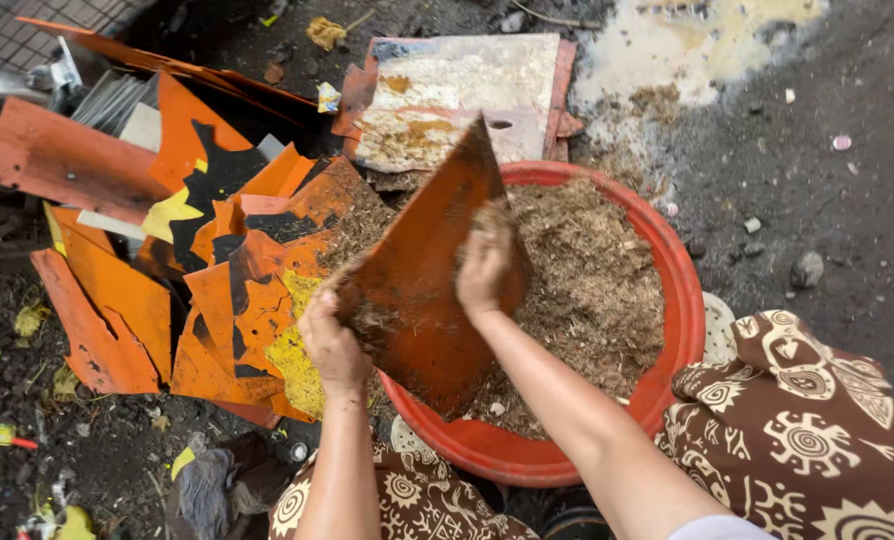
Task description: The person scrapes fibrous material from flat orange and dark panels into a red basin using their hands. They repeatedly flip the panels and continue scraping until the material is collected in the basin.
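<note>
1. An orange board (422, 290) is held tilted over the red basin (682, 310) of dry brown fibre (592, 280).
2. Its left edge is gripped by the left hand (332, 345), fingers curled.
3. The right hand (485, 268) is pressed onto its face, fingers together.

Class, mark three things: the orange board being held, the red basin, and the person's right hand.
orange board (417, 290), head view, middle of its face.
red basin (682, 300), head view, right rim.
right hand (485, 265), head view, back of hand.

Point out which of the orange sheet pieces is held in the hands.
The orange piece tilted over the red basin, gripped by both hands; the others lie piled on the ground.
</note>
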